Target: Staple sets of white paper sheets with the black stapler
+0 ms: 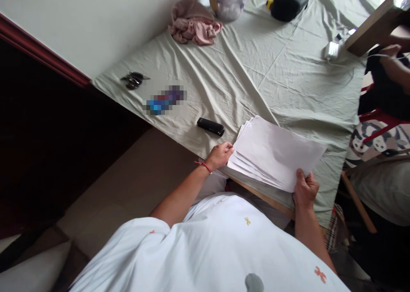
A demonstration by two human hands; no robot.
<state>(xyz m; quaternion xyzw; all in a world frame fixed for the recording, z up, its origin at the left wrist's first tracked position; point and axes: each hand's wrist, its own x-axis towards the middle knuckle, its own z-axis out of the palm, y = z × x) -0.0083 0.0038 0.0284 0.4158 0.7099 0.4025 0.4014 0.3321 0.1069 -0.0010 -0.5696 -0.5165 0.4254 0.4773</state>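
Note:
A loose stack of white paper sheets (278, 151) is held between my two hands at the table's near edge, its sheets fanned unevenly along the left and front sides. My left hand (220, 154), with a red string at the wrist, pinches the stack's left edge. At the right front corner, my right hand (306, 188) grips the sheets with its thumb on top. Just beyond my left hand lies a black stapler (210, 126), touching neither hand.
A pale green cloth (243, 78) covers the table in wrinkles. Keys (134, 79) and a blurred-out colourful item (165, 100) lie left. Farther back are a pink cloth (194, 23), a clear tub (229, 4) and a black case (290, 2). Another person's arm (395, 65) shows at right.

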